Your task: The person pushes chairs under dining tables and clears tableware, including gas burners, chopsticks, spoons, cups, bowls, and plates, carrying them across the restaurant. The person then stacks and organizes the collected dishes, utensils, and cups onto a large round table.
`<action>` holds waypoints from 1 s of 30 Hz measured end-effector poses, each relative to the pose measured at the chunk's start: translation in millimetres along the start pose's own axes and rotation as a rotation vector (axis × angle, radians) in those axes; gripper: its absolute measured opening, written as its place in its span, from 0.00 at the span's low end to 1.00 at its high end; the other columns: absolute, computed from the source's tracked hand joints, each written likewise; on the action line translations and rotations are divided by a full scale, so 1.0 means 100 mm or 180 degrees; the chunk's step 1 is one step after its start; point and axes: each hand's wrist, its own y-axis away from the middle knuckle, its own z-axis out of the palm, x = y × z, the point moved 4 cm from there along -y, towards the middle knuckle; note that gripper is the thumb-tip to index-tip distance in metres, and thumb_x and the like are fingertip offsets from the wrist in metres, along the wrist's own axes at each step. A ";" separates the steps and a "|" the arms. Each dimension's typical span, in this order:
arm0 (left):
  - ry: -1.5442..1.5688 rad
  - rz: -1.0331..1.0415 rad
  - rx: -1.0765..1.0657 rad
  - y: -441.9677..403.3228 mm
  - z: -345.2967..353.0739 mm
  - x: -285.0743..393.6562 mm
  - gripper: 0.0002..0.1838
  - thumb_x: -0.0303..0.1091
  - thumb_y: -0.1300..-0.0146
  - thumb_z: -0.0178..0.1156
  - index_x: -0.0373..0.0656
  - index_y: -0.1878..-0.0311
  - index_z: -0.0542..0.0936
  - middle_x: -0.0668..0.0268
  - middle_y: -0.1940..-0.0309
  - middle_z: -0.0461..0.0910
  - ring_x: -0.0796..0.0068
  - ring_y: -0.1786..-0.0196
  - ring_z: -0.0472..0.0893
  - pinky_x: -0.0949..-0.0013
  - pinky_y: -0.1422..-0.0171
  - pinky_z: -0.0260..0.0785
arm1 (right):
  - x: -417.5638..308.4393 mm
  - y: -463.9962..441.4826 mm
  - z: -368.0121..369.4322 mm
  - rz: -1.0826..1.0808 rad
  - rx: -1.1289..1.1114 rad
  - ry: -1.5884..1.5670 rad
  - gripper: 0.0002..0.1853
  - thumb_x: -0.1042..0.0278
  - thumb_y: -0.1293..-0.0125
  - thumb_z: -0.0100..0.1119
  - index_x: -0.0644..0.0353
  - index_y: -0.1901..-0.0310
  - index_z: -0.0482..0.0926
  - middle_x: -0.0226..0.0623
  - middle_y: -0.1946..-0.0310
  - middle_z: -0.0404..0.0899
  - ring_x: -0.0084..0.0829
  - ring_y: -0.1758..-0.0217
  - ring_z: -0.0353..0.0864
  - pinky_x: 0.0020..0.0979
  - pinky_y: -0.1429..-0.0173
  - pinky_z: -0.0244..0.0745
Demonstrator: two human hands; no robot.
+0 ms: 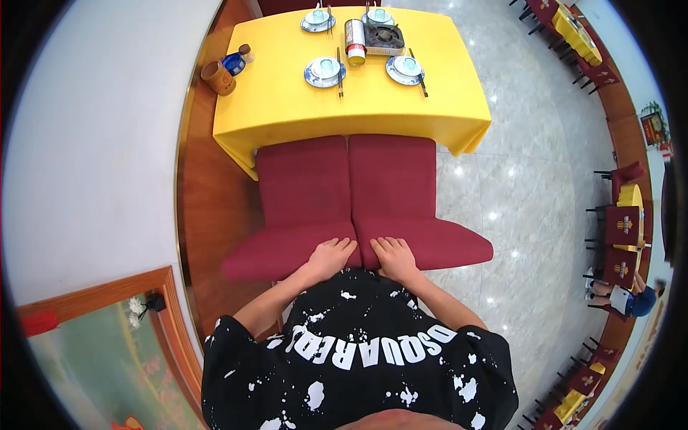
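Observation:
My left hand (332, 259) rests on the near part of a dark red upholstered chair (287, 247), with its fingers extended across the cover. Beside it, my right hand (393, 257) lies on a second dark red chair (437, 242), fingers likewise stretched forward. The thumbs are mostly hidden. Both chairs stand side by side against a table with a yellow cloth (279, 107). On that table are plates with bowls, including a near left place setting (325, 71) and a near right one (406, 69), with chopsticks (340, 72).
A portable gas stove (384, 39) and a can (355, 41) stand mid-table. A brown jar (218, 77) and a blue container (233, 64) sit at the left. A wall (100, 143) borders the left; tiled floor (530, 165) extends right towards a seated person (638, 301).

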 end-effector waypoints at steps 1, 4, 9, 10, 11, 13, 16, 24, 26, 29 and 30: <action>0.0017 -0.0054 -0.0100 0.00 0.03 -0.02 0.23 0.31 0.42 0.56 0.38 0.41 0.75 0.53 0.47 0.79 0.51 0.50 0.82 0.55 0.47 0.77 | 0.00 0.00 -0.01 0.0005 0.0007 -0.0001 0.36 0.62 0.60 0.70 0.60 0.43 0.75 0.43 0.49 0.80 0.42 0.46 0.79 0.40 0.43 0.71; -0.0034 -0.0183 -0.0272 0.00 0.03 -0.02 0.25 0.32 0.39 0.55 0.40 0.38 0.74 0.55 0.42 0.79 0.53 0.46 0.82 0.55 0.42 0.76 | -0.03 0.00 -0.06 0.0015 -0.0002 0.0036 0.38 0.61 0.60 0.72 0.60 0.42 0.75 0.44 0.48 0.79 0.42 0.44 0.78 0.41 0.41 0.71; -0.0049 -0.0233 -0.0218 -0.03 -0.07 0.05 0.25 0.33 0.39 0.54 0.40 0.37 0.73 0.54 0.42 0.78 0.54 0.45 0.79 0.54 0.42 0.71 | -0.01 0.01 -0.08 0.0108 0.0009 0.0036 0.41 0.57 0.62 0.74 0.60 0.41 0.75 0.45 0.46 0.78 0.42 0.43 0.77 0.42 0.41 0.70; -0.0067 -0.0244 -0.0239 -0.04 -0.08 0.07 0.25 0.33 0.39 0.53 0.40 0.36 0.73 0.54 0.42 0.78 0.54 0.44 0.79 0.55 0.42 0.71 | -0.01 0.02 -0.08 0.0141 -0.0076 0.0034 0.41 0.56 0.61 0.74 0.60 0.41 0.75 0.44 0.46 0.78 0.42 0.42 0.77 0.42 0.40 0.70; -0.0001 -0.0297 -0.0356 -0.06 -0.09 0.06 0.29 0.38 0.41 0.59 0.41 0.35 0.72 0.55 0.40 0.76 0.54 0.42 0.77 0.55 0.40 0.69 | -0.01 0.01 -0.09 0.0186 -0.0146 0.0029 0.41 0.55 0.61 0.75 0.59 0.40 0.75 0.44 0.45 0.78 0.43 0.41 0.77 0.42 0.39 0.70; 0.0114 -0.0347 -0.0388 -0.08 -0.12 0.06 0.35 0.42 0.48 0.65 0.43 0.35 0.73 0.56 0.40 0.76 0.55 0.40 0.77 0.54 0.39 0.68 | -0.01 0.00 -0.11 0.0239 -0.0173 0.0009 0.41 0.54 0.60 0.74 0.59 0.40 0.75 0.42 0.45 0.78 0.42 0.41 0.77 0.42 0.38 0.70; 0.0279 -0.0367 -0.0523 -0.10 -0.16 0.08 0.42 0.49 0.55 0.72 0.45 0.35 0.72 0.56 0.39 0.75 0.55 0.37 0.74 0.53 0.35 0.66 | -0.01 -0.01 -0.13 0.0246 -0.0150 -0.0081 0.40 0.54 0.59 0.73 0.59 0.40 0.75 0.42 0.45 0.78 0.42 0.42 0.77 0.42 0.39 0.69; 0.0615 -0.0697 -0.0904 -0.27 -0.27 0.18 0.44 0.62 0.50 0.67 0.46 0.34 0.73 0.57 0.36 0.72 0.55 0.33 0.70 0.52 0.32 0.62 | 0.04 0.08 -0.19 -0.0027 0.0236 -0.0642 0.36 0.58 0.54 0.73 0.59 0.41 0.75 0.42 0.46 0.77 0.40 0.42 0.76 0.41 0.40 0.69; 0.0935 -0.0915 -0.0974 -0.35 -0.27 0.20 0.41 0.64 0.44 0.62 0.45 0.34 0.74 0.56 0.35 0.73 0.54 0.32 0.70 0.52 0.31 0.62 | 0.10 0.17 -0.33 -0.0153 0.0628 -0.1366 0.31 0.61 0.49 0.71 0.58 0.42 0.77 0.42 0.47 0.79 0.41 0.43 0.78 0.40 0.40 0.70; 0.1622 -0.1415 -0.0737 -0.57 -0.17 0.37 0.35 0.60 0.36 0.55 0.43 0.35 0.74 0.54 0.37 0.75 0.53 0.34 0.73 0.53 0.31 0.64 | 0.54 0.50 -0.57 0.0208 0.1488 -0.2453 0.20 0.68 0.41 0.66 0.59 0.46 0.80 0.43 0.50 0.82 0.43 0.47 0.81 0.40 0.42 0.74; 0.1655 -0.1587 -0.0456 -0.69 -0.16 0.50 0.33 0.58 0.33 0.53 0.42 0.36 0.75 0.53 0.38 0.76 0.53 0.34 0.74 0.53 0.31 0.65 | 0.78 0.64 -0.69 0.0227 0.1764 -0.2267 0.17 0.70 0.40 0.65 0.60 0.48 0.81 0.43 0.54 0.84 0.43 0.49 0.83 0.39 0.44 0.76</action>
